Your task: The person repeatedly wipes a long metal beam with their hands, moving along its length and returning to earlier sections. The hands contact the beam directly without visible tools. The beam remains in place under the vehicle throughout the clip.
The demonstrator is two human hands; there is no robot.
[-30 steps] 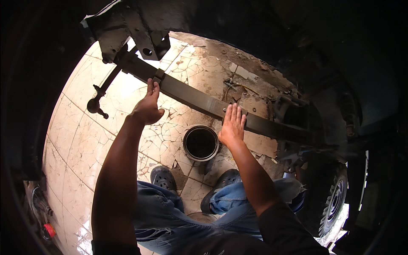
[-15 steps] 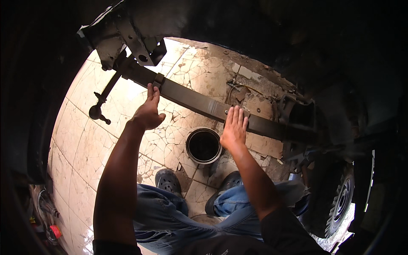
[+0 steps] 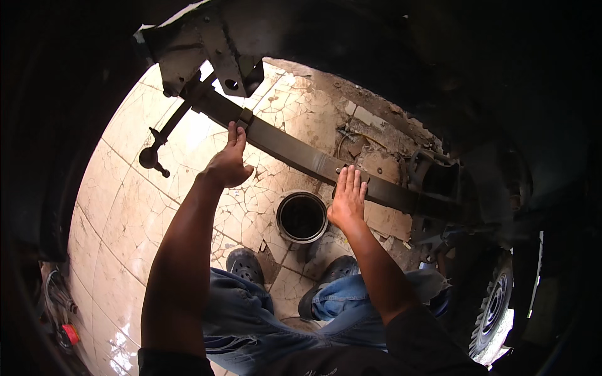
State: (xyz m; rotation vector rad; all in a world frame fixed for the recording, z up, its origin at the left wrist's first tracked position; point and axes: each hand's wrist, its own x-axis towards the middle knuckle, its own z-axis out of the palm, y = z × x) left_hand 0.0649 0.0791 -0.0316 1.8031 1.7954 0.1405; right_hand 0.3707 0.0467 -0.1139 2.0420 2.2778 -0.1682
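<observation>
A long dark leaf spring (image 3: pixel 291 149) slants across from upper left to lower right beneath a vehicle. My left hand (image 3: pixel 231 161) rests its fingertips against the spring's near side, just below a metal clip (image 3: pixel 244 118) wrapped around it. Its thumb sticks out to the right, and the palm holds nothing. My right hand (image 3: pixel 348 199) lies with straight fingers on the spring farther right, next to a small bolt head or pin (image 3: pixel 338 170). What its thumb does is hidden. Past the spring's left end, a metal bracket (image 3: pixel 227 69) with a round hole hangs from the vehicle.
An open round can (image 3: pixel 302 217) with a dark inside stands on the cracked tile floor (image 3: pixel 122 200) between my feet and the spring. A rod with a ball joint (image 3: pixel 149 157) hangs at left. A wheel (image 3: pixel 493 310) is at lower right. Broken floor (image 3: pixel 376 147) lies beyond the spring.
The view has shifted slightly, so the bracket and spring's left end appear a little farther right. Both hands keep their places on the leaf spring.
</observation>
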